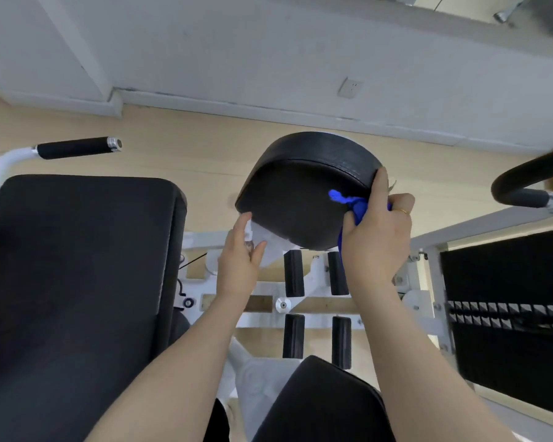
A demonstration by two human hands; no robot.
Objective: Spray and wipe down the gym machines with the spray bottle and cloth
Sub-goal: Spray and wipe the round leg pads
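A round black pad (300, 193) of the white-framed gym machine tilts up in the middle of the view. My right hand (377, 231) grips the pad's right edge with a blue cloth (355, 202) bunched under the fingers and pressed against the pad. At the pad's lower left edge my left hand (240, 260) is closed on a white, translucent object that looks like the spray bottle (268, 247). Hand and pad hide most of the bottle.
A large black seat pad (77, 282) fills the left, with a black-grip handle (77, 148) above it. Below the round pad are short black rollers (293, 272) and another pad (320, 403). On the right are the weight stack (508, 314) and a curved black handle (530, 180).
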